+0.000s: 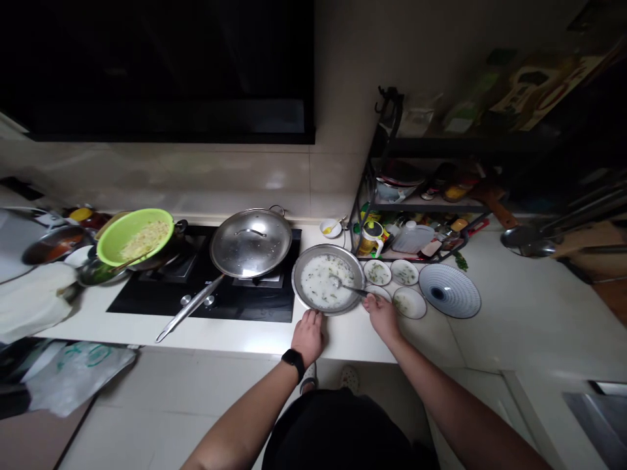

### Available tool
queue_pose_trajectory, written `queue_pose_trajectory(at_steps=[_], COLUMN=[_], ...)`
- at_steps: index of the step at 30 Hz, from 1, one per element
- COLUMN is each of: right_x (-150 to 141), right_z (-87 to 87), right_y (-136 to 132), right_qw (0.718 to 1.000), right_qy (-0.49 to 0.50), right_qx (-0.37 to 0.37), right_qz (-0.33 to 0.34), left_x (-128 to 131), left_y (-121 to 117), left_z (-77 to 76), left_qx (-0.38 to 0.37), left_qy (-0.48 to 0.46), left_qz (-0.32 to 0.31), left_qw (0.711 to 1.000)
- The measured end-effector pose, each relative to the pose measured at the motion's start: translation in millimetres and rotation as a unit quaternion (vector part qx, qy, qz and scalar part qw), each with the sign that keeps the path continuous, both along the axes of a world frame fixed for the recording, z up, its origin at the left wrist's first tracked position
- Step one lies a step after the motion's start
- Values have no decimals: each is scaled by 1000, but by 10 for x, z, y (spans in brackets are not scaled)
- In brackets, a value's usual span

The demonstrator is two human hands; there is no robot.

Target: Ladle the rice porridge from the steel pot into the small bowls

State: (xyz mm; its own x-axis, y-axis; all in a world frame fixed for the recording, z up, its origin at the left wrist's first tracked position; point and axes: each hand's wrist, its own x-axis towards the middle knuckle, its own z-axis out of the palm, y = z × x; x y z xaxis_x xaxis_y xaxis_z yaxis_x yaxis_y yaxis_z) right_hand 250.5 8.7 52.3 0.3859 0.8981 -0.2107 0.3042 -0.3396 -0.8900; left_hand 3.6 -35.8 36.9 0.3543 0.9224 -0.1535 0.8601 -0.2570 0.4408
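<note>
A steel bowl [298, 287] holds white, milky batter [321, 277] flecked with green bits. My left hand [308, 334] grips the near rim of this bowl, its fingers bent over the edge. Pinched in my right hand [381, 314] is the handle of a metal spoon [349, 287], whose head lies in the batter. Right of the bowl stand several small white dishes; a back one [377, 273] and the front right one [410, 303] contain a pale mix with green pieces. My right hand partly covers another dish [376, 292].
Left of the bowl, a lidded pan [251, 243] sits on the black stove [255, 307], its long handle pointing toward me. A green basin [134, 238] stands farther left. A patterned bowl [449, 290] and a spice rack [431, 207] are on the right. A small dish [330, 227] with yellow liquid is behind.
</note>
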Motion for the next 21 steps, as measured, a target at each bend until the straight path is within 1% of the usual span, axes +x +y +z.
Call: queue_pose_trajectory(at_steps=[3,7,14,17,21], right_x=[-71,-124,-115,-81,-9], right_z=[-40,49,276,328,355], right_y=[7,7,-2,-19,-58], right_qw=[998,993,993,992,995], right_qy=[57,103,101,106,81], right_qx=[-14,-18,0,2,10], right_qz=[-31,-49,-58,-62,-59], left_x=[-8,-7,-2,-6,-8], left_y=[7,20,33,28,22], left_z=[7,14,19,21,17], left_qx=[-1,-5,2,6,9], left_qy=[0,-1,4,5,6], left_qz=[-5,-5,-8,-7,-9], left_qw=[1000,1000,1000,1000,1000])
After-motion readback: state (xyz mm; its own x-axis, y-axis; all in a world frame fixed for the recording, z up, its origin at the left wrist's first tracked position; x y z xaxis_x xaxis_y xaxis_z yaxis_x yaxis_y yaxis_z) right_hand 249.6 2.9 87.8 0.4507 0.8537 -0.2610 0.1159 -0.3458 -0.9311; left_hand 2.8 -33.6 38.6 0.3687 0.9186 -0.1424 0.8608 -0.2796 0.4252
